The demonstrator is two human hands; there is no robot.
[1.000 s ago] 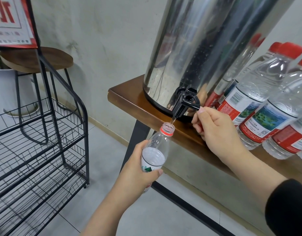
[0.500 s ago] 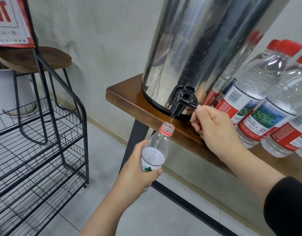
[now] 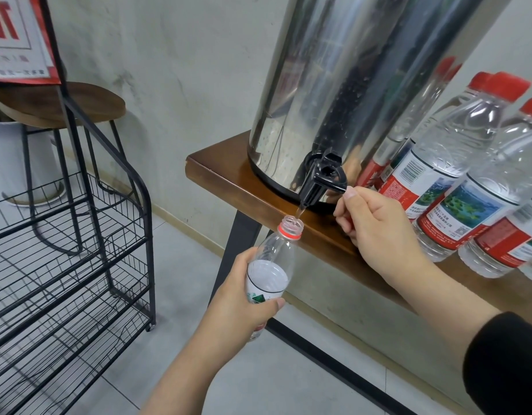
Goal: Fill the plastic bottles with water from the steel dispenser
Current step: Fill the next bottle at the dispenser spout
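Plastic bottle (image 3: 270, 265) sitting just below and slightly left of dispenser tap (image 3: 321, 182), mouth up, long axis tilting toward tap. Thin stream dropping from tap into bottle mouth. Left hand (image 3: 243, 307) gripping bottle round its lower body. Right hand (image 3: 375, 232) curling at tap lever, fingertip pressing on it. Steel dispenser (image 3: 333, 85) standing on surface (image 3: 228, 172), behind tap. Capped bottles (image 3: 456, 175) standing right of tap. Bottle seeming only partly filled; mouth needing to stay under tap.
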